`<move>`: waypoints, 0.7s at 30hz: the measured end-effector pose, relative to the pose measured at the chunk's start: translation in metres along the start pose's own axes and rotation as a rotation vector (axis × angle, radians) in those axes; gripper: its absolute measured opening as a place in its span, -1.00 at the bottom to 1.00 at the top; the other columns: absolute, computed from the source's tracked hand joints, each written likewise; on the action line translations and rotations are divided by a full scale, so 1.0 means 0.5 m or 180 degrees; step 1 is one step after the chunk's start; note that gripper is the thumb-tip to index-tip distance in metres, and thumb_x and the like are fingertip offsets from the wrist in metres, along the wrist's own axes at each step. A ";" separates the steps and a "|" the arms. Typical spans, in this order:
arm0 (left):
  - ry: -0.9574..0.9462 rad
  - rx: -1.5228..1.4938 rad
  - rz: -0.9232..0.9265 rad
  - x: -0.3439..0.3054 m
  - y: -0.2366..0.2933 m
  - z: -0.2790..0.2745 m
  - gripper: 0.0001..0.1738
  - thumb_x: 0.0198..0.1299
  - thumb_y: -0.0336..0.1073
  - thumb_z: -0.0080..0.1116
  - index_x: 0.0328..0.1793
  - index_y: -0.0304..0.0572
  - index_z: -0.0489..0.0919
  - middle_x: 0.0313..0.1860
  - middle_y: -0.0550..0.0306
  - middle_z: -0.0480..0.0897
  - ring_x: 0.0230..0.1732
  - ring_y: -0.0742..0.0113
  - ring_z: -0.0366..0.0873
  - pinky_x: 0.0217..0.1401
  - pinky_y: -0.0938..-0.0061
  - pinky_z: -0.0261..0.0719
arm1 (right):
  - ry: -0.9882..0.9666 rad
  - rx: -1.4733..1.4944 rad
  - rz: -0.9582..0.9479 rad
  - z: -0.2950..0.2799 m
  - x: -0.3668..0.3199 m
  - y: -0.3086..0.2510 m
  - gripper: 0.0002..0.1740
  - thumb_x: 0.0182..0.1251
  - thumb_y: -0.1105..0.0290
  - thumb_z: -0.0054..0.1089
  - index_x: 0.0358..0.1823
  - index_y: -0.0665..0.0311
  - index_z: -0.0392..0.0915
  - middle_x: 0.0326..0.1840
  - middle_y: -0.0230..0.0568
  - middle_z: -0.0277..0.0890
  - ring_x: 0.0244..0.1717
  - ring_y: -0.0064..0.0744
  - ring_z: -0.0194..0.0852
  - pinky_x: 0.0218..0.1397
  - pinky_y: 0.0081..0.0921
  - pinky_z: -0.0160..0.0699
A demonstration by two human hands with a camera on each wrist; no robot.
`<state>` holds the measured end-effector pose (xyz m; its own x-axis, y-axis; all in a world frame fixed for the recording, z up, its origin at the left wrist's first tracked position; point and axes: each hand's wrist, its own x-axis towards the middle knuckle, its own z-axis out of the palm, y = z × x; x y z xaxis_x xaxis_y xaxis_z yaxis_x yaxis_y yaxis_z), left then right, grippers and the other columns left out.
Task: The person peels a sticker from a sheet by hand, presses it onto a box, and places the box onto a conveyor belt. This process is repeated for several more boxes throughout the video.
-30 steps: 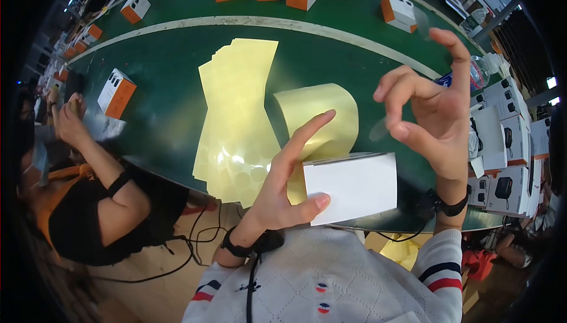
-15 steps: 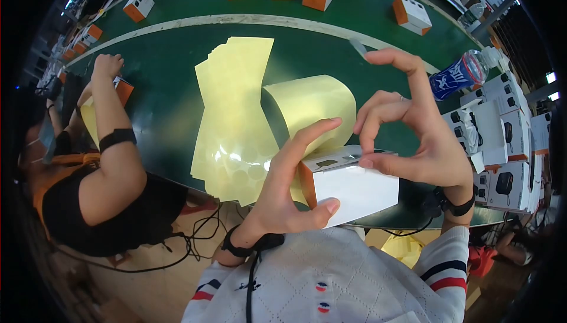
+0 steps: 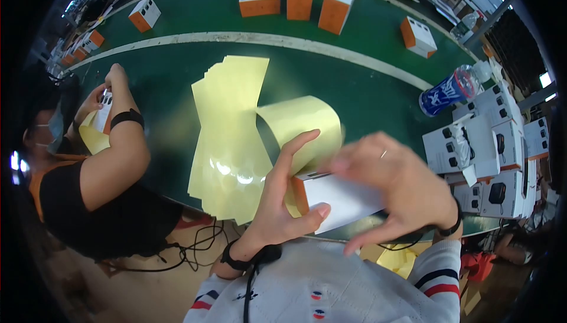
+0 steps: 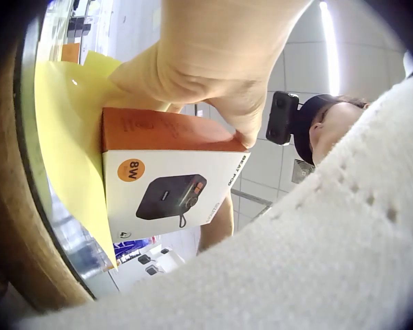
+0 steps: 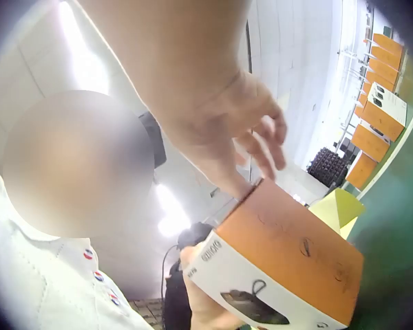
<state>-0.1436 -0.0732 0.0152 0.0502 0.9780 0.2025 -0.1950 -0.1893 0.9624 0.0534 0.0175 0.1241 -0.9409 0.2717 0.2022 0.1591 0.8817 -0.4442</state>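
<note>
Head view: green counter (image 3: 366,90) carries yellow sheets (image 3: 227,146), curled sheet (image 3: 304,119) beside them. Box (image 3: 339,199), white with orange end, held over counter's near edge, just before curled sheet. Left grip (image 3: 280,205) clasps box's left end, thumb on front. Right grip (image 3: 401,190), blurred, fingers spread, lies over box top.

The box (image 3: 339,199) is white with orange ends; yellow sheets (image 3: 230,140) lie on a green tabletop (image 3: 366,87) with a white stripe.
</note>
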 end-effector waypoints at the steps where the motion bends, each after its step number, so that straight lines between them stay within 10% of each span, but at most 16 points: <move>1: 0.0053 -0.0199 -0.0059 0.001 -0.004 0.000 0.09 0.03 -0.07 0.41 0.66 -0.27 0.15 0.46 -0.09 0.38 0.44 0.15 0.39 0.46 0.32 0.35 | -0.0293 -0.0083 -0.0054 0.003 0.001 -0.010 -0.12 0.01 -0.25 0.55 0.29 0.08 0.49 0.29 0.00 0.51 0.18 0.05 0.53 0.33 -0.02 0.39; 9: 0.0215 -0.0487 -0.0046 0.015 -0.006 -0.026 0.01 0.12 -0.16 0.36 0.67 -0.17 0.11 0.39 -0.08 0.39 0.34 0.22 0.43 0.41 0.30 0.39 | 0.0105 -0.0763 0.0187 0.020 0.022 0.012 -0.16 0.01 -0.20 0.49 0.41 -0.37 0.50 0.37 -0.10 0.36 0.39 0.01 0.35 0.40 0.12 0.28; 13: 0.0154 -0.0663 -0.0123 0.011 -0.004 -0.035 0.01 0.13 -0.19 0.36 0.67 -0.17 0.11 0.37 -0.09 0.42 0.35 0.23 0.43 0.43 0.31 0.37 | 0.0072 -0.0507 -0.0512 0.049 0.036 0.041 -0.24 0.00 -0.04 0.53 0.35 -0.35 0.57 0.30 -0.15 0.43 0.24 -0.12 0.50 0.34 -0.10 0.39; 18: 0.0553 -0.0158 -0.0250 0.017 -0.019 -0.046 -0.16 0.23 -0.31 0.29 0.63 -0.23 0.21 0.43 -0.09 0.43 0.48 0.22 0.34 0.54 0.32 0.25 | 0.0012 -0.0684 -0.0020 0.031 0.058 0.063 -0.19 0.00 -0.03 0.58 0.34 -0.02 0.57 0.17 -0.11 0.54 -0.09 -0.10 0.61 -0.04 -0.22 0.58; 21: 0.0883 0.0151 -0.0220 0.032 -0.038 -0.065 -0.29 0.30 -0.46 0.16 0.59 -0.26 0.28 0.50 -0.07 0.40 0.55 0.20 0.29 0.59 0.34 0.19 | 0.0506 0.0898 0.1042 -0.008 0.047 0.169 0.48 0.00 0.24 0.70 0.70 0.19 -0.40 0.07 0.10 0.65 -0.11 -0.11 0.72 -0.11 -0.37 0.65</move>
<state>-0.1711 -0.0510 -0.0057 -0.2094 0.9741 0.0852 -0.1541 -0.1189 0.9809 0.0461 0.1000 0.0946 -0.7937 0.5936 0.1333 0.3319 0.6061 -0.7228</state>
